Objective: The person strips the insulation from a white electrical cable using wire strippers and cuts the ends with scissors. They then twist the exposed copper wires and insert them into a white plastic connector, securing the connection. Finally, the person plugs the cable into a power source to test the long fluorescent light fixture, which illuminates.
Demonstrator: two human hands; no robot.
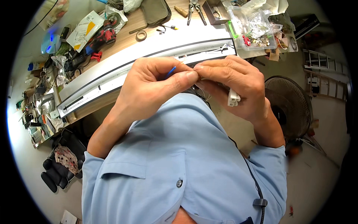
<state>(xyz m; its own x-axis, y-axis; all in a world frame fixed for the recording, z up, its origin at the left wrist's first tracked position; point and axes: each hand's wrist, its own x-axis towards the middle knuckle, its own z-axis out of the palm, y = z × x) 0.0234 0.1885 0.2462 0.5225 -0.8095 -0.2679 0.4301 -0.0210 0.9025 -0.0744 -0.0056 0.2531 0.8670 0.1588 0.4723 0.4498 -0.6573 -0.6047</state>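
My left hand (156, 80) is closed in a pinch, thumb against forefinger. A short blue wire end (170, 72) sticks out between its thumb and fingers. My right hand (233, 80) is closed as well, its fingertips meeting those of the left hand. A white plastic connector block (234, 98) pokes out below its curled fingers. What lies right between the fingertips is too small to make out. Beyond both hands a long white light fixture with a black rim (112, 76) lies along the table's near side.
On the table are a roll of tape (141, 35), pliers (196, 11), a red power tool (108, 33) and a clear plastic box (253, 33) full of small parts. A standing fan (289, 106) is at the right, and a black chair (63, 158) at the lower left.
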